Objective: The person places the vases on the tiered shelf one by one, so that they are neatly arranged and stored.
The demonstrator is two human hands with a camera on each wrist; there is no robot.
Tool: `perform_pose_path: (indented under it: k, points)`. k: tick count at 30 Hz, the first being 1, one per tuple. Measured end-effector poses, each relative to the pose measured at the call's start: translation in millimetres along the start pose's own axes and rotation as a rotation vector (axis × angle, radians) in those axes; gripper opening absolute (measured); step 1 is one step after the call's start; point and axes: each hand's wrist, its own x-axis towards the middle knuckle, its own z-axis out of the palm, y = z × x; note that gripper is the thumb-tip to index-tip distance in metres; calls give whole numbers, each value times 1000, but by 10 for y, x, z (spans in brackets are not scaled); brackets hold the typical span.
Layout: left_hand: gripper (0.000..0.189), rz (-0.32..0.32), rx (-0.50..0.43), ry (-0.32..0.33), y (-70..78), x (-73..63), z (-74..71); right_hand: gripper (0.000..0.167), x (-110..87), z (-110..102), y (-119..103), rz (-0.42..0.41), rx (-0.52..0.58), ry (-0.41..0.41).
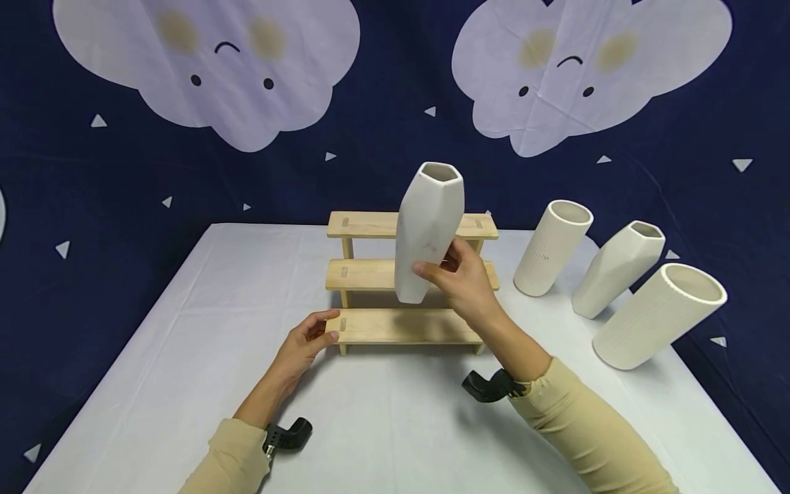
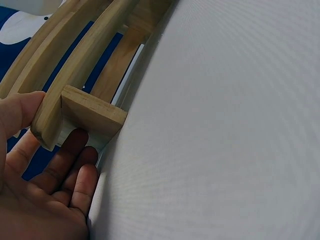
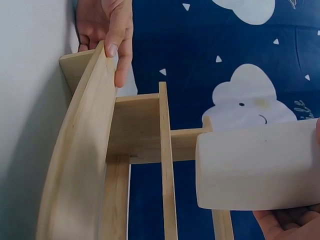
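My right hand [image 1: 459, 278] grips a white faceted vase [image 1: 430, 223] by its lower half, holding it nearly upright in front of the wooden three-step shelf [image 1: 407, 326]. The vase's base hangs above the lowest step; its open mouth points up. My left hand [image 1: 305, 343] pinches the left end of that lowest step, thumb on the near side. In the left wrist view, the thumb and index finger of the left hand [image 2: 47, 170] are at the board's end, and the other fingers curl beneath it beside the leg.
Right of the shelf stand a ribbed white cylinder vase [image 1: 552, 248], a second faceted white vase [image 1: 619, 269] and a larger ribbed cylinder vase [image 1: 657, 317]. A white cloth covers the table [image 1: 154, 384]. Behind hangs a dark blue curtain [image 1: 395, 89] with clouds.
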Motion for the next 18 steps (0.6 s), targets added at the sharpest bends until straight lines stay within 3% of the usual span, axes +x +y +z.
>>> perform_pose_path:
  k: [18]
  points:
    - [46,15,-1,-1,4,-9,6,59,274,229,14,-9,7,-12]
